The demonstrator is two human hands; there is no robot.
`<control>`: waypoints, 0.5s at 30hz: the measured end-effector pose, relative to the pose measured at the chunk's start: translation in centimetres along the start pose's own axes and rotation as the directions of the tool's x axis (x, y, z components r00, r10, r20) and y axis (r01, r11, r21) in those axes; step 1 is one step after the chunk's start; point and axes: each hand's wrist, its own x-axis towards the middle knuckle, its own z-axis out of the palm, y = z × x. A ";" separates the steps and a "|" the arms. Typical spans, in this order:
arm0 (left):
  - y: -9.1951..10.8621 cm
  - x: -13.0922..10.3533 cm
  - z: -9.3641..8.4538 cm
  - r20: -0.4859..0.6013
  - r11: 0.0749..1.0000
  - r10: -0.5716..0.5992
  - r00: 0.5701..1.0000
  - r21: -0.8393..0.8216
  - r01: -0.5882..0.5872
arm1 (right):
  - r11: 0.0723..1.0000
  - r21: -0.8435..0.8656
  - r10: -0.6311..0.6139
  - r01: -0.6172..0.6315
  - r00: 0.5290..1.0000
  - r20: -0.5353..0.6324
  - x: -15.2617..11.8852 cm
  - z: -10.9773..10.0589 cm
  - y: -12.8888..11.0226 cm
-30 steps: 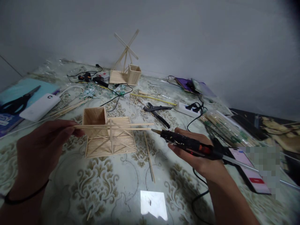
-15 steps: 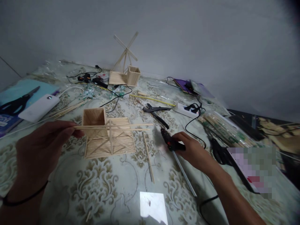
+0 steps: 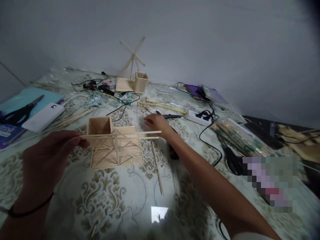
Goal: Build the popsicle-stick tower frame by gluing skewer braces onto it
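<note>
My left hand pinches the left ends of two thin wooden sticks, which stretch level to the right. They pass in front of a stick-built base with an open square box at its back left corner and crossed sticks on it. My right hand holds nothing I can see; its fingers are bent and slightly apart, close to short stick offcuts and pliers. Under my right forearm the glue gun lies on the table, mostly hidden. One loose stick lies between it and the base.
Against the wall stands a stick windmill model. A power strip with cables and bagged sticks lie to the right, near black-handled scissors. On the left are a white power bank and more scissors.
My right hand has let go of the glue gun and moved forward and left, over the pliers. My left hand has barely moved, still gripping the sticks.
</note>
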 end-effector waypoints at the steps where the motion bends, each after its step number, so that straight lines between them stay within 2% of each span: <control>1: 0.0 0.0 0.0 0.013 1.000 -0.001 1.000 -0.006 0.001 | 1.000 -0.002 0.003 -0.003 1.000 0.016 1.1 1.0 0.0; 4: -0.1 0.2 -0.1 0.041 1.000 0.007 0.999 -0.031 -0.006 | 1.000 0.008 0.013 -0.013 0.998 0.055 2.8 2.8 0.3; 8: 0.2 0.2 -0.1 0.034 0.999 0.038 0.999 -0.002 -0.038 | 0.997 0.069 0.019 -0.023 0.998 0.052 2.8 2.6 0.1; 11: 0.4 0.2 0.0 0.028 0.999 0.028 0.999 0.018 -0.029 | 0.988 0.149 0.040 -0.037 0.999 -0.012 1.4 0.8 -0.4; 15: 0.5 0.0 -0.1 0.035 1.000 0.009 0.999 0.010 -0.009 | 0.956 0.289 0.084 -0.045 0.988 -0.126 -3.3 -3.1 -1.4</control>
